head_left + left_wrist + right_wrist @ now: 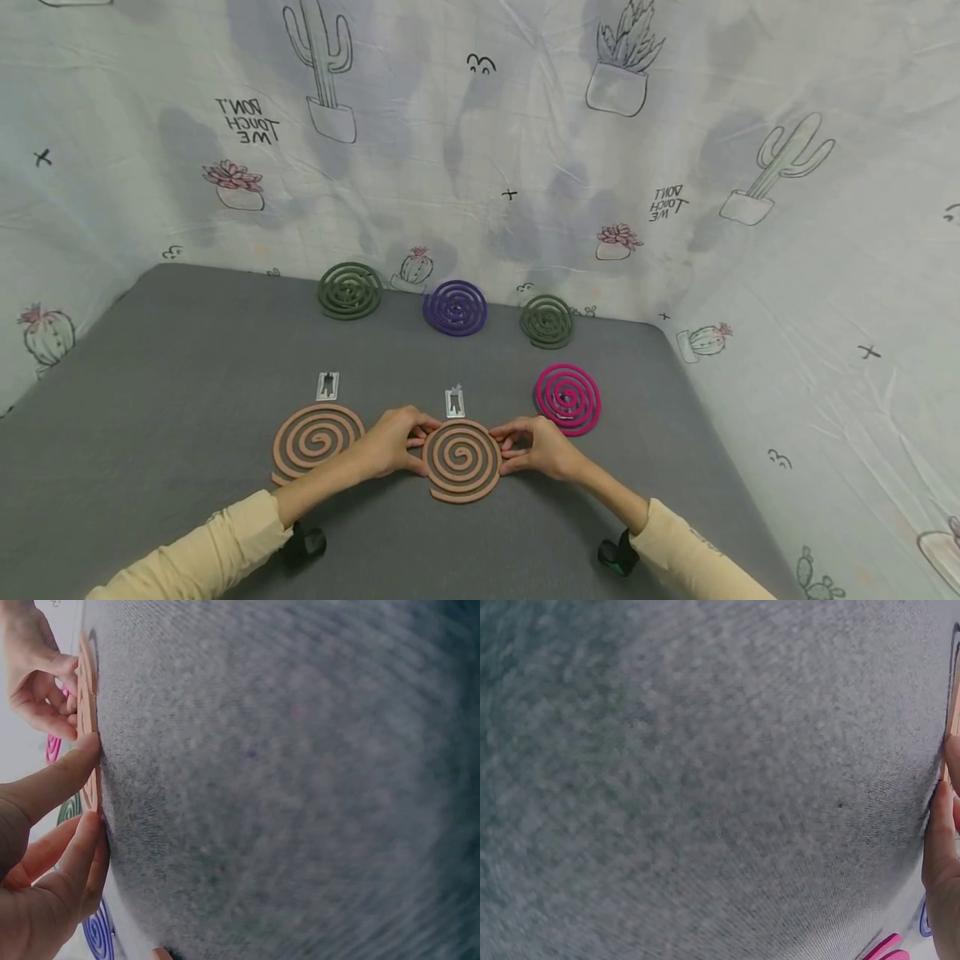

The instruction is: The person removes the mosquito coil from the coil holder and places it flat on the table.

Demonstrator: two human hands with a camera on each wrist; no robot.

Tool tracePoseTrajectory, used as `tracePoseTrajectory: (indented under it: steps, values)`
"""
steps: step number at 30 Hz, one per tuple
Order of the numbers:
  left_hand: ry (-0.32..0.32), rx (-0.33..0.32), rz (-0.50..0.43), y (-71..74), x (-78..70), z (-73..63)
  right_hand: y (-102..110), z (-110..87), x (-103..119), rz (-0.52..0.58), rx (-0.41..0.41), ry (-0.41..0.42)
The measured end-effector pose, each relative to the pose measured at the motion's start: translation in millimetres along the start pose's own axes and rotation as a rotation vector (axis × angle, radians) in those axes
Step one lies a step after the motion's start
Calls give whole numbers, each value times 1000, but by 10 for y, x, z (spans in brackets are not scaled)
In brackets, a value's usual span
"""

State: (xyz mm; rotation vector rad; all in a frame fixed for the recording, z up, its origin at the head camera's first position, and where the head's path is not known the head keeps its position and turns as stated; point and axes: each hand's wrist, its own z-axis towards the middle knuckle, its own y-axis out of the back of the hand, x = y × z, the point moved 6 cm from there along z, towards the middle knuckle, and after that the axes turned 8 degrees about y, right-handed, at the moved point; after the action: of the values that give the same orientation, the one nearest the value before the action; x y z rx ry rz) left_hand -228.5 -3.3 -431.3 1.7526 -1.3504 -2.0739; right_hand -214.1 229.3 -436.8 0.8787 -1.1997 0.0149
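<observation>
A tan mosquito coil (462, 461) lies flat between both hands, low over the grey table. My left hand (395, 442) holds its left rim with thumb and fingers. From the other side, my right hand (542, 447) grips the right rim. Edge-on in the left wrist view, the tan coil (88, 712) shows as a thin strip close to the cloth, with thumb and fingertips at its edge. Just behind it is a small metal coil stand (455, 402). A second tan coil (315, 437) lies partly hidden behind my left forearm.
Another metal stand (327, 386) lies behind the second tan coil. A pink coil (567, 399) sits right of centre. Along the back edge are a green coil (349, 291), a purple coil (455, 308) and another green coil (547, 322). Printed cloth walls (480, 150) enclose the table.
</observation>
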Motion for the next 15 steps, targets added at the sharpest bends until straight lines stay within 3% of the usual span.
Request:
tracePoseTrajectory:
  steps: [4, 10, 15]
  values:
    - [-4, 1, -7, 9, -3, -2, 3, -1, 5, -3, 9, 3]
    - [-3, 20, -107, 19, 22, -16, 33, -23, -32, 97, -11, 3]
    - [-9, -4, -194, 41, 48, -33, 85, -50, -81, 162, -56, 29]
